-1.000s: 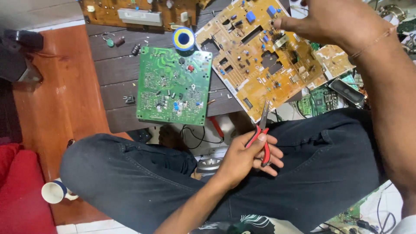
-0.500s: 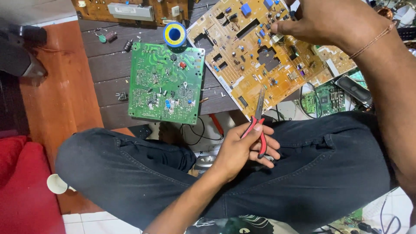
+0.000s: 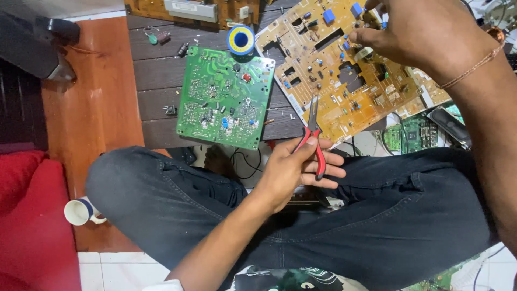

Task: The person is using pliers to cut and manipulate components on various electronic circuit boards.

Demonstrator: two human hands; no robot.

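Observation:
My left hand [image 3: 293,170] rests over my crossed legs and grips red-handled pliers [image 3: 314,134]. The plier tips point up and reach the near edge of a large tan circuit board [image 3: 344,70]. My right hand [image 3: 425,37], with a thin bracelet at the wrist, pinches the far part of that tan board among its components. A green circuit board [image 3: 226,97] lies flat on the dark wooden surface [image 3: 156,70], just left of the pliers.
A blue and yellow tape roll [image 3: 240,39] sits above the green board. Another brown board [image 3: 188,8] lies at the top edge. A small green board [image 3: 412,132] and black part [image 3: 447,124] lie right. A mug [image 3: 81,211] and red cushion [image 3: 27,215] are left.
My left hand has lifted the pliers up toward the tan board's near edge. My right hand has stayed on the tan board.

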